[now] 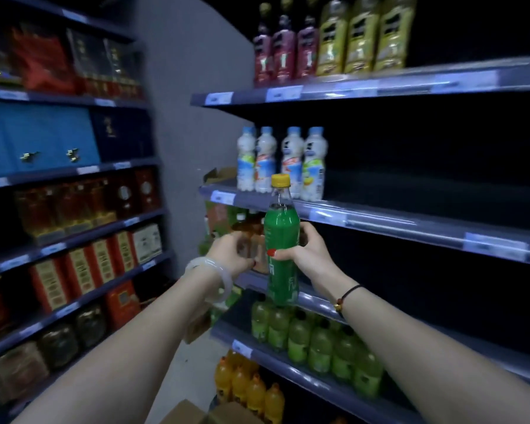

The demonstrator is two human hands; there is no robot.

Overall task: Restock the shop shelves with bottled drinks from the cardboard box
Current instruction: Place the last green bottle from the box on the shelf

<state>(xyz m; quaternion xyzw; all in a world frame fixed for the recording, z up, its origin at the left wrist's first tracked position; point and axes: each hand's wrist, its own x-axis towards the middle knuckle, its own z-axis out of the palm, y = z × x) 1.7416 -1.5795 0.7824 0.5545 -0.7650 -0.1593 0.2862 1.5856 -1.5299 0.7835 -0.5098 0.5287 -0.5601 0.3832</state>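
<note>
Green plastic bottle (281, 237), yellow-capped, upright near the middle shelf (380, 223), right hand (306, 249) wrapped round its waist; full, probably heavy and slick, best held mid-body. Left hand (230, 254) curls beside brown bottles (244, 229); grip indeterminate.

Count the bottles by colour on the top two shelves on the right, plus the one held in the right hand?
Dark red bottles, top shelf: 3
Yellow-green bottles, top shelf: 3
White bottles with blue caps, second shelf: 4
Green bottle in the right hand: 1
Total: 11
</note>
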